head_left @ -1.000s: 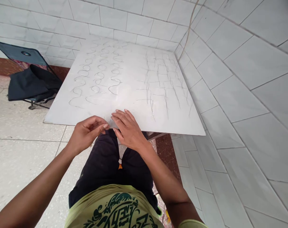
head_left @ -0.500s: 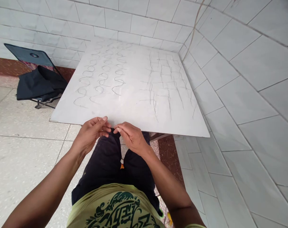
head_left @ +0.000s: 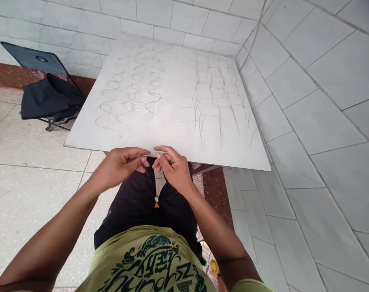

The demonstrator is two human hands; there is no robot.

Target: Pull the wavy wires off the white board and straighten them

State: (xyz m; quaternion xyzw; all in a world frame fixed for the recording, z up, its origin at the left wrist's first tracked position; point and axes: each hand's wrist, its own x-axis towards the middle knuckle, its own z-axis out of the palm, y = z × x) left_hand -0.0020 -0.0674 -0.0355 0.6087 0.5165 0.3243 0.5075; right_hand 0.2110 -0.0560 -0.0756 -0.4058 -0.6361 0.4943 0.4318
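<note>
My left hand [head_left: 120,164] and my right hand [head_left: 172,166] meet just below the near edge of a white board [head_left: 178,134], both pinched on a short thin wire [head_left: 152,154] stretched between their fingertips. On the board lie several wavy bent wires [head_left: 128,99] on the left and several nearly straight wires [head_left: 219,101] on the right. My black trousers and green printed shirt show below the hands.
A folding chair [head_left: 35,61] with a black cloth [head_left: 50,101] on it stands at the left by the tiled wall. A cord [head_left: 255,34] hangs down the right wall. Pale floor tiles lie to the left, white wall tiles to the right.
My hands drew back from the board's edge toward my lap. The right hand went from lying flat to a pinch, and a thin wire now shows between both hands.
</note>
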